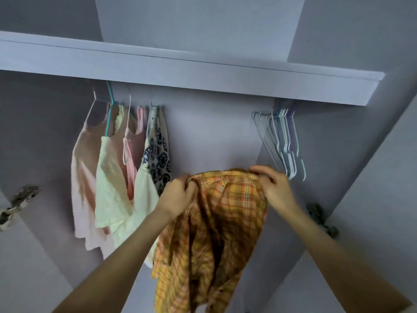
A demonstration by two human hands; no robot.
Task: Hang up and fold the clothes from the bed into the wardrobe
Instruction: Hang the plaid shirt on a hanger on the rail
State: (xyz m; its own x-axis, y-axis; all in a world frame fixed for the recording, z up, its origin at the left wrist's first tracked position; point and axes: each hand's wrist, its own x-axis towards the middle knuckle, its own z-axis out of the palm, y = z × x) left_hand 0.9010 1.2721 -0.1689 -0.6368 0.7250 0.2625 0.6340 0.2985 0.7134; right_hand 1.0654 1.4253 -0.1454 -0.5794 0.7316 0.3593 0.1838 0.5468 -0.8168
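An orange and yellow plaid shirt (216, 233) hangs down in front of the open wardrobe, held up at its top edge by both hands. My left hand (178, 195) grips the left side of the shirt's top. My right hand (274, 188) pinches the right side of it near the collar. Several garments hang on hangers at the left of the rail: a pale pink top (82, 177), a cream top (110, 188), a pink top (132, 154) and a cream one with a dark floral print (158, 154). A bunch of empty hangers (282, 141) hangs at the right.
A thick white shelf (191, 73) runs across above the rail. Door hinges show at the left (20, 199) and right (320, 218) wardrobe sides. Bare rail space lies between the hung clothes and the empty hangers.
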